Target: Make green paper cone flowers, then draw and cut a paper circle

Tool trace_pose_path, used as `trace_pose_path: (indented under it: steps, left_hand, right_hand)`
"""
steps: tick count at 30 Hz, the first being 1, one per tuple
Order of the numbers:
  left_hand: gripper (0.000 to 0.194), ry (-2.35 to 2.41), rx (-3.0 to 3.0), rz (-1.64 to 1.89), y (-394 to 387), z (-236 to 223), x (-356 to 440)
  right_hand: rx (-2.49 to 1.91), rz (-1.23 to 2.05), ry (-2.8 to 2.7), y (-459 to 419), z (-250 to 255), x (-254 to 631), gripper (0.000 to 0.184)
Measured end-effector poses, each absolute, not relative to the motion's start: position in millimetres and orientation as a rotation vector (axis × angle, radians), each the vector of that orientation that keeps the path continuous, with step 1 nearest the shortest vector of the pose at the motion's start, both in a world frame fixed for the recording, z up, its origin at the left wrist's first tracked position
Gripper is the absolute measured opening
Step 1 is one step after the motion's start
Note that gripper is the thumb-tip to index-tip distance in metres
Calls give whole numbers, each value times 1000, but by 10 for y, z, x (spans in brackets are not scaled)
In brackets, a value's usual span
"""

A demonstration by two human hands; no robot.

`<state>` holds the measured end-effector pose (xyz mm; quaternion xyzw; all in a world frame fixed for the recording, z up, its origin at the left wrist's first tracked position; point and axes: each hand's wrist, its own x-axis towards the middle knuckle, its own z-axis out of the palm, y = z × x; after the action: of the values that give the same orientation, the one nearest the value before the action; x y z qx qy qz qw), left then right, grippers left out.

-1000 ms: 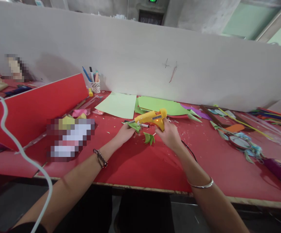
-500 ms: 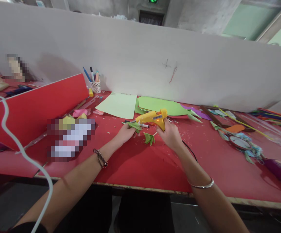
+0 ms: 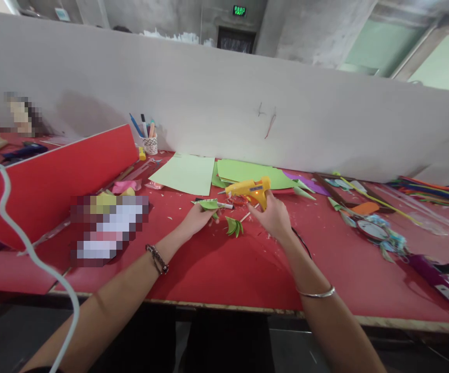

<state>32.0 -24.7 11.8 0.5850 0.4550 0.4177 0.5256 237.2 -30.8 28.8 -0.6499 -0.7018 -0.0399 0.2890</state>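
My right hand [image 3: 274,213] grips a yellow hot glue gun [image 3: 249,189] by its handle; a small orange light glows on it. The nozzle points left, a little apart from what my left hand holds. Closed on a folded green paper piece [image 3: 208,204] is my left hand [image 3: 198,220], its fingertips partly hidden by the paper. Right behind that paper a white marker [image 3: 226,206] with a dark end lies on the table. Between my hands rests a second green paper piece, fanned like leaves [image 3: 234,227], with a thin pale stick beside it.
Pale green sheets [image 3: 187,173] and bright green sheets [image 3: 253,173] lie along the white partition [image 3: 193,98]. A pen cup [image 3: 150,143] stands back left, near a red board [image 3: 61,178]. A round mirror-like disc [image 3: 372,230] and a purple tool [image 3: 437,280] lie right; a white cable [image 3: 30,246] hangs left.
The glue gun has drawn back to the right, its nozzle leaving the green paper in my left hand. My view has tilted up slightly. The fanned paper stays on the table.
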Motion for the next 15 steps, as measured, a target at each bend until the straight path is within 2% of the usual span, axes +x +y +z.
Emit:
trace_pose_path:
  steps: [3, 6, 10, 15]
  left_hand:
    - [27, 1106, 1398, 943, -229, 93, 303]
    - [27, 1092, 1387, 940, -214, 64, 286]
    - [26, 1098, 1340, 946, -201, 29, 277]
    - [24, 1102, 1354, 921, -203, 35, 266]
  right_hand:
    - [-1812, -125, -1700, -253, 306, 2542, 52]
    - [-1932, -157, -1548, -213, 365, 2815, 52]
    - [-2136, -78, -1524, -239, 420, 3322, 42]
    - [-2102, 17, -1665, -412, 271, 3998, 23]
